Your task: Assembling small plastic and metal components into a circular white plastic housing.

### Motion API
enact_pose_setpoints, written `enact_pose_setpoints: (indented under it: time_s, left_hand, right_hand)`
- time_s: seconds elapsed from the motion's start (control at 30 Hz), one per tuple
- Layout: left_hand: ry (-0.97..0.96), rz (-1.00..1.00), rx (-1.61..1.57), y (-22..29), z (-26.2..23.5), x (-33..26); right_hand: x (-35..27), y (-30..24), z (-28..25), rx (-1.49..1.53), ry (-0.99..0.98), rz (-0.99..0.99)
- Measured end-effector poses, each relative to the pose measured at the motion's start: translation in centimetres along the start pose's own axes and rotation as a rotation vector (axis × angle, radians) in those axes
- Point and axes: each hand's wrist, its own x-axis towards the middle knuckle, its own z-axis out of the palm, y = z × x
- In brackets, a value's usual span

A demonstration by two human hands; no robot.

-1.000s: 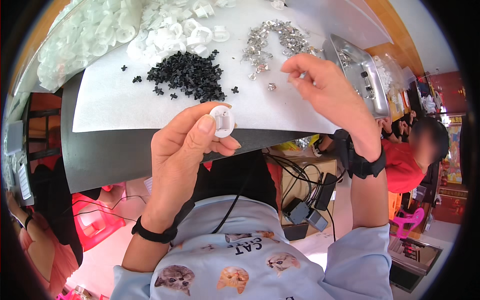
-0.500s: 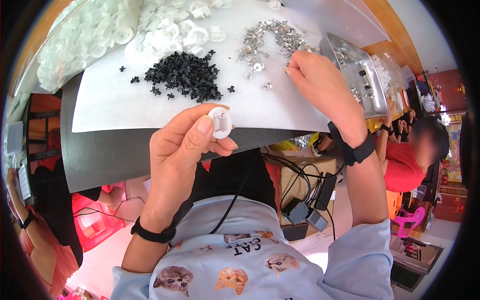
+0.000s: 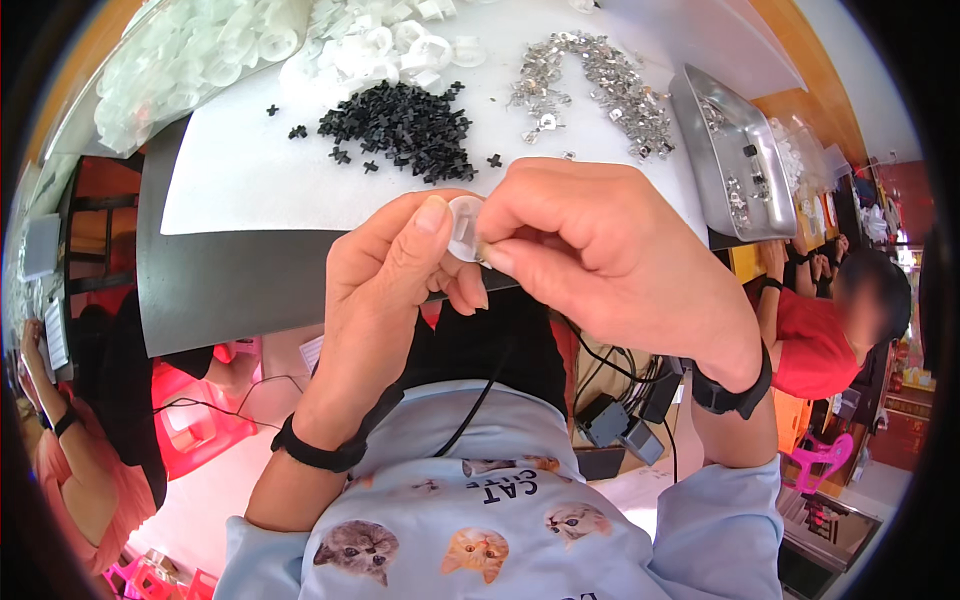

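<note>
My left hand (image 3: 385,290) pinches a small round white plastic cap (image 3: 464,224) between thumb and fingers, held up close over the table's near edge. My right hand (image 3: 600,255) meets it from the right, its fingertips pressing a tiny metal piece (image 3: 482,252) against the cap's rim. Most of that piece is hidden by the fingers. Beyond the hands, on a white sheet (image 3: 240,180), lie a heap of small black cross-shaped parts (image 3: 405,120) and a scatter of small silver metal clips (image 3: 600,85).
Clear and white plastic caps (image 3: 200,60) pile up at the far left and top of the sheet. A metal tray (image 3: 735,160) with a few parts stands at the right. A person in red (image 3: 830,340) sits to the right, another person (image 3: 70,440) at lower left.
My right hand came back from the silver clips to the cap in my left hand, now touching it. The left hand with the cap stayed roughly in place.
</note>
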Motion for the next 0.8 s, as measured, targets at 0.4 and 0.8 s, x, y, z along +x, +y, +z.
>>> enact_pose_setpoints:
  time_s: [0.4,0.8]
  left_hand:
    - [0.032,0.017,0.006,-0.1,-0.1,-0.2]
    - [0.034,0.012,0.016,-0.1,-0.2,-0.4]
  right_hand:
    - [0.4,-0.6,1.3,0.095,0.038,0.164]
    - [-0.3,-0.6,2.3,0.039,0.153,0.101]
